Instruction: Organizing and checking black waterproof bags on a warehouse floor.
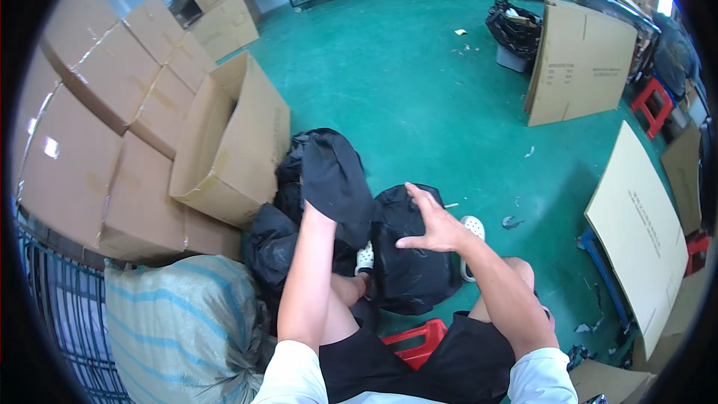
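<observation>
My left hand [319, 214] reaches up inside a black cloth piece [338, 179], which looks like a bag or cover draped over it. Only the wrist shows; the fingers are hidden. My right hand [436, 224] is held in the air with thumb and fingers spread, holding nothing. Below it, between my feet, stands a rounded black bundle [415, 273] of similar dark material. More black bundles [273, 243] are heaped to the left, partly behind my left arm.
An open cardboard box [250, 138] and stacked closed cartons [71, 164] stand at left, above a striped woven sack [176, 329]. A red stool [419, 344] is under me. Flat cardboard sheets [583, 63] and a bin with a black liner [514, 30] stand at right.
</observation>
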Available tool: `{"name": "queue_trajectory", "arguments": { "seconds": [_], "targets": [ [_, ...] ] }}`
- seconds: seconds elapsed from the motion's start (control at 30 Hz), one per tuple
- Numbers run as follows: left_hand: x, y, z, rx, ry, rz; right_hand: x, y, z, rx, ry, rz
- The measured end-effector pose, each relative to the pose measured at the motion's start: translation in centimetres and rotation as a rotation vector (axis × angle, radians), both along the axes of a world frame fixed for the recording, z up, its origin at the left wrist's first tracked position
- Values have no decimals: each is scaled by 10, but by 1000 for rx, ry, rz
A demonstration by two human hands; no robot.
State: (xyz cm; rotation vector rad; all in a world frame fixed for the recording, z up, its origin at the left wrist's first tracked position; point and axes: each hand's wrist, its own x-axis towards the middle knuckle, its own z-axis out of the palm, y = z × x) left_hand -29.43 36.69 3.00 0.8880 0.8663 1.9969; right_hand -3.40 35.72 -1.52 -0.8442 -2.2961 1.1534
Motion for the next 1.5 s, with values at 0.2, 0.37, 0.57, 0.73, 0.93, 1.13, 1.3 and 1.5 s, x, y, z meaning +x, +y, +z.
{"name": "queue_trajectory", "arguments": {
  "seconds": [0.2,0.37,0.57,0.73,0.93,1.13,1.3,1.5],
  "targets": [
    [65,1,-42,-244,-386,-287,-27,2,1,-81,293,-108],
    [55,23,-22,-224,-145,-103,-43,25,-1,-296,272,-232],
    [30,19,-9,-500,19,-256,-28,44,-13,-778,738,-251],
    [12,12,14,-630,177,-409,-11,56,15,-763,784,-305],
    [-6,-2,-2,-748,322,-312,-14,62,3,-735,733,-371],
    [-7,-10,-5,-504,308,-260,-8,59,-3,-964,789,-404],
    [2,-19,5,-616,-241,-473,-21,49,6,-940,734,-570],
    [12,-18,19,-589,612,-390,-10,57,17,-125,240,-645]
  ]
}}
